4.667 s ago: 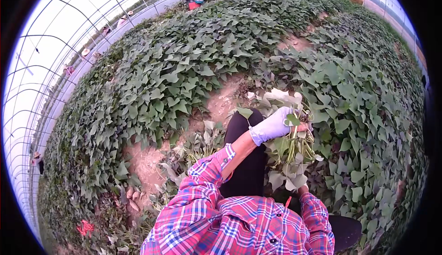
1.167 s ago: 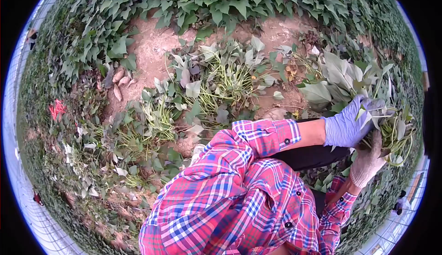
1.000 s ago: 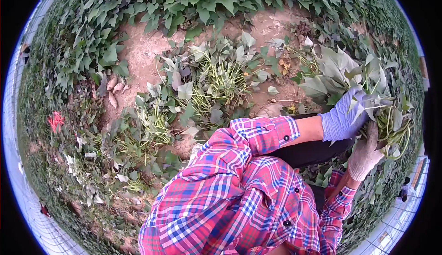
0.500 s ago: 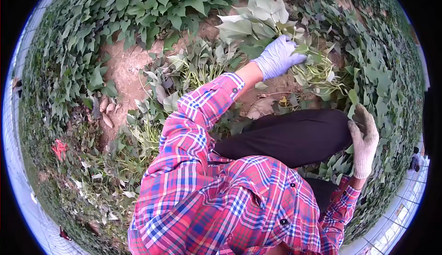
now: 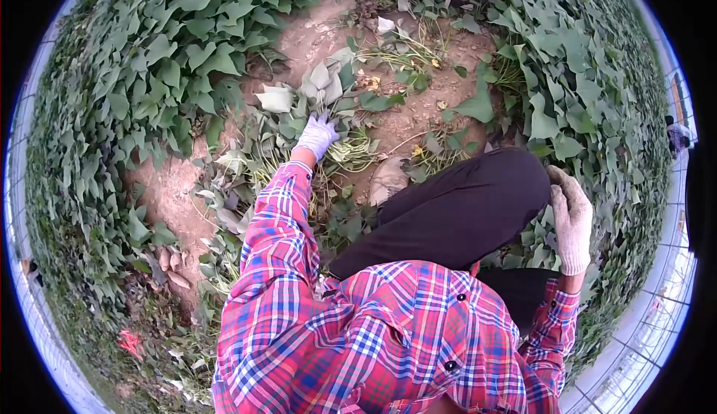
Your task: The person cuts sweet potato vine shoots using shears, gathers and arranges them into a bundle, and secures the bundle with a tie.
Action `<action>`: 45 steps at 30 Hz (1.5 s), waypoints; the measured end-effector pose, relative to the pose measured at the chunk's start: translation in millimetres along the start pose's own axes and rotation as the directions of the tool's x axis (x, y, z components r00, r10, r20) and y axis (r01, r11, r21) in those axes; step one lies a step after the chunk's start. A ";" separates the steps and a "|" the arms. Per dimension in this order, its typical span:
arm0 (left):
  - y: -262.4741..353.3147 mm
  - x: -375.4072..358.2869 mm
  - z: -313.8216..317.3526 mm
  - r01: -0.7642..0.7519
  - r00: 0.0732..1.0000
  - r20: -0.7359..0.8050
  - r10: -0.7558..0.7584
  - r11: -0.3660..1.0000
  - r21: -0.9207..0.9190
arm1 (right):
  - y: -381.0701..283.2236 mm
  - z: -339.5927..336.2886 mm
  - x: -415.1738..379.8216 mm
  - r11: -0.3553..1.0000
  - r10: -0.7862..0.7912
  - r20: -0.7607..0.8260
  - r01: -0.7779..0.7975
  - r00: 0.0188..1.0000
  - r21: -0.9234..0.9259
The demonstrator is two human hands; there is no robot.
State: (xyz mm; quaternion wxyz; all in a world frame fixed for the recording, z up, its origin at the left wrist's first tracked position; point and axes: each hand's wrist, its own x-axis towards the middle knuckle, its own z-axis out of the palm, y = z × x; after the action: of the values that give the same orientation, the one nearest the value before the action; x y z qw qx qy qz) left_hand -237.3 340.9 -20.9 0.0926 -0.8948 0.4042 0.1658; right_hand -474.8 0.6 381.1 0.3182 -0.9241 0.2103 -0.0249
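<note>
My left hand (image 5: 317, 136), in a pale purple glove, is closed on a bundle of leafy vines (image 5: 321, 84) at the left of centre. Pale leaf undersides face up beyond the fingers, and thin stems (image 5: 355, 151) stick out on the right of the glove. The fingertips are partly lost among the leaves. Beside my bent knee (image 5: 515, 182) is my right hand (image 5: 573, 220), in a whitish knitted glove with soiled fingers. Its thumb and fingers are apart and hold nothing.
Dense green vines (image 5: 179, 48) grow at the left and right. Bare reddish soil (image 5: 426, 111) lies ahead of the knee. Several tubers (image 5: 173, 264) rest on soil at the lower left, near a red object (image 5: 131, 344). Loose stems (image 5: 403, 55) lie farther ahead.
My left hand has carried the leafy bundle from right of centre over to the left, onto other loose vines. The view has shifted; my right hand stays beside the knee.
</note>
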 end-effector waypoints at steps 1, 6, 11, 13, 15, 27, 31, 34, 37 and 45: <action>-1.4 4.9 -7.0 -0.009 1.000 0.000 0.009 1.000 0.003 | 2.4 0.1 0.6 0.999 -0.038 0.000 0.038 0.999 -0.026; -8.7 -13.9 6.9 0.016 0.999 -0.044 -0.009 0.987 0.161 | 9.7 12.2 3.7 0.998 -0.061 -0.015 0.061 0.998 0.025; 8.3 -22.0 -65.5 -0.075 0.976 0.213 0.042 0.986 0.146 | 69.5 21.5 -8.3 0.996 -0.047 -0.043 0.044 0.998 -0.075; 12.2 -25.7 -85.9 -0.110 0.984 0.150 0.094 0.989 0.103 | 92.6 30.3 -14.4 0.995 -0.009 -0.010 0.008 1.000 -0.096; 12.4 -6.4 -102.5 -0.112 0.993 0.039 0.109 0.988 0.108 | 98.1 40.3 -18.7 0.992 -0.037 -0.008 0.036 0.999 -0.120; 156.8 140.5 -124.3 -0.331 0.882 -0.009 0.471 0.607 -0.723 | 175.5 141.1 -1.1 0.972 0.198 0.173 -0.216 0.965 0.093; 148.0 112.0 -100.5 -0.351 0.773 0.155 0.616 0.618 -0.704 | 226.5 225.9 -6.7 0.924 0.345 0.197 -0.369 0.918 0.101; 127.3 121.7 -22.3 -0.485 0.624 0.241 0.743 0.611 -0.625 | 235.6 266.2 -3.4 0.855 0.498 0.135 -0.511 0.857 0.087; 98.7 98.1 6.0 -0.200 0.724 0.267 0.636 0.564 -0.801 | 227.3 265.2 -0.4 0.787 0.612 0.000 -0.610 0.791 0.091; 102.8 0.7 -30.3 0.058 0.888 0.315 0.333 0.600 -0.798 | 202.4 256.0 9.2 0.866 0.496 0.021 -0.497 0.868 0.065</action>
State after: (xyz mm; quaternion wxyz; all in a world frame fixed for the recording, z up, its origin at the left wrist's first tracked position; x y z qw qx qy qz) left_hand -307.6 263.9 3.7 -0.2368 -0.7469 0.3278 0.5279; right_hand -495.9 1.3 55.3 0.3458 -0.8275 0.4392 0.0522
